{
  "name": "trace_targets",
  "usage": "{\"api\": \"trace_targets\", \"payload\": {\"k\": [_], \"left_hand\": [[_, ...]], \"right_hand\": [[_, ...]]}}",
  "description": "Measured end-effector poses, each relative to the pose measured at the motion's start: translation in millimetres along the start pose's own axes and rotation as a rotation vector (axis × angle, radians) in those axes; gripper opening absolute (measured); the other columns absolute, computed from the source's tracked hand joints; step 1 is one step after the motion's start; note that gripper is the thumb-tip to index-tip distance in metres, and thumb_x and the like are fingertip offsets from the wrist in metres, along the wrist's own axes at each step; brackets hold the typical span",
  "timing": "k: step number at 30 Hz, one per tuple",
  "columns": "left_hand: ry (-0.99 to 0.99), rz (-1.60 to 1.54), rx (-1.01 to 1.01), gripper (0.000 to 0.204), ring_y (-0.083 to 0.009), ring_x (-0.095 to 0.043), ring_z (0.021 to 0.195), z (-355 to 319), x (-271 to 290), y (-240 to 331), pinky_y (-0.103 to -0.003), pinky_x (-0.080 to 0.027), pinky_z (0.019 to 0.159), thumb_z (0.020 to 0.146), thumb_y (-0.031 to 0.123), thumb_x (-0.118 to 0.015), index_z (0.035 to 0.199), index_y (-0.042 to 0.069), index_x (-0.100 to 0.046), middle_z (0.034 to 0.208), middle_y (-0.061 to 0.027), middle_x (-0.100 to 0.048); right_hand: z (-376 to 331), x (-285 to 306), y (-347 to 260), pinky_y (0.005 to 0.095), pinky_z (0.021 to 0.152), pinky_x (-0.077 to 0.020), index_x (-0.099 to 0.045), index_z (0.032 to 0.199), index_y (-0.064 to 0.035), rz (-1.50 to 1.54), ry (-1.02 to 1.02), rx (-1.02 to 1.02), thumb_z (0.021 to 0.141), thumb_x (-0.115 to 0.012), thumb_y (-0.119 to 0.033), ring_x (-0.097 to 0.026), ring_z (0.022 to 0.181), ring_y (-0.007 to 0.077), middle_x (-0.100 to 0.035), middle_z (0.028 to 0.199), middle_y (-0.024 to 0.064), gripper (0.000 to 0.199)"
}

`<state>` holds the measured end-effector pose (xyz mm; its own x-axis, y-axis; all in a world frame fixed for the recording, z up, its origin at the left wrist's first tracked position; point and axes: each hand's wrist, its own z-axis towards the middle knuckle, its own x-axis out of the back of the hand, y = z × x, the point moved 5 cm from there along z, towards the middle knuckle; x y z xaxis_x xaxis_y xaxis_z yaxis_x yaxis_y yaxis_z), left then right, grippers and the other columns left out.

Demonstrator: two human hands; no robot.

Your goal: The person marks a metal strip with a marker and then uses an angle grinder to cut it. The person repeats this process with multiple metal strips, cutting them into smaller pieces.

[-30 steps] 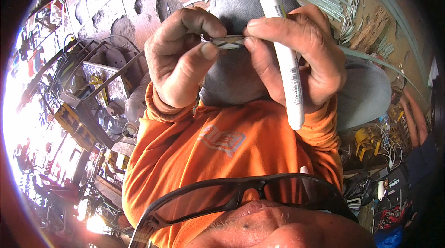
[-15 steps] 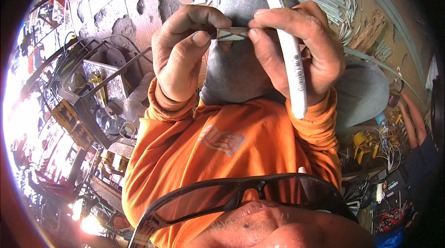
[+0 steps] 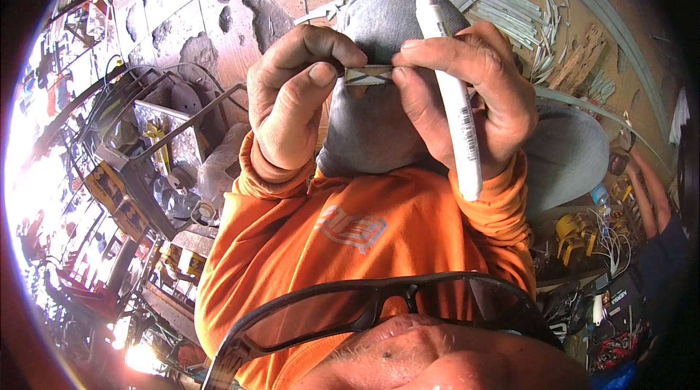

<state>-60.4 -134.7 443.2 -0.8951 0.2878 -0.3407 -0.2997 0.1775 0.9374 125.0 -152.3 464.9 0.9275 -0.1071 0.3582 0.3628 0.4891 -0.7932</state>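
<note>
A small flat, pale strip (image 3: 368, 75) with dark crossing lines on it is held level in front of my grey trousers (image 3: 375, 124). My left hand (image 3: 295, 95) pinches its left end between thumb and forefinger. At the other end, my right hand (image 3: 474, 95) grips it with thumb and fingertip. The same right hand also carries a white marker (image 3: 459, 117), which slants through the fingers with its dark tip pointing up and away from me.
Many pale cut strips (image 3: 503, 11) lie on the tiled floor at the far right, beside a piece of rough wood (image 3: 581, 58). A metal-framed machine (image 3: 171, 131) stands at left. Yellow tools (image 3: 576, 229) and another person's arm (image 3: 649, 189) are at right.
Both hands, with the strip and marker, appear slightly lower in the view. The grip on the strip and on the marker looks the same.
</note>
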Motion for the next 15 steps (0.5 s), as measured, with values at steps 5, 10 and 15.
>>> {"api": "trace_targets", "payload": {"k": [5,10,15], "left_hand": [[-0.004,0.05,0.006,0.029,-0.0149,-0.057,0.079,2.3,0.4,1.3,-0.025,-0.043,0.075,0.092,0.016,-0.053,0.099,-0.01,-0.065,0.092,-0.0126,-0.064],[0.005,0.087,-0.019,0.029,-0.0138,-0.056,0.08,2.4,1.8,1.4,-0.025,-0.042,0.073,0.092,0.016,-0.053,0.098,-0.009,-0.065,0.09,-0.0117,-0.064],[0.01,0.106,0.005,0.028,-0.014,-0.056,0.08,1.5,3.5,0.8,-0.026,-0.042,0.073,0.091,0.016,-0.053,0.098,-0.009,-0.066,0.089,-0.0116,-0.065]], "right_hand": [[-0.1,-0.4,-0.1,0.0289,0.069,-0.0491,-0.069,0.105,-0.004,0.009,0.008,0.02,0.072,-0.079,0.008,-0.061,0.072,0.0168,-0.075,0.086,0.0055,0.036],[0.8,-1.1,-0.3,0.0288,0.068,-0.0488,-0.07,0.105,-0.004,0.005,0.005,0.003,0.072,-0.08,0.007,-0.06,0.071,0.0165,-0.075,0.085,0.0051,0.036],[1.2,-1.2,-0.5,0.0282,0.066,-0.0483,-0.07,0.104,-0.0041,-0.013,-0.001,0.004,0.072,-0.079,0.007,-0.059,0.07,0.0162,-0.074,0.084,0.0047,0.035]]}}
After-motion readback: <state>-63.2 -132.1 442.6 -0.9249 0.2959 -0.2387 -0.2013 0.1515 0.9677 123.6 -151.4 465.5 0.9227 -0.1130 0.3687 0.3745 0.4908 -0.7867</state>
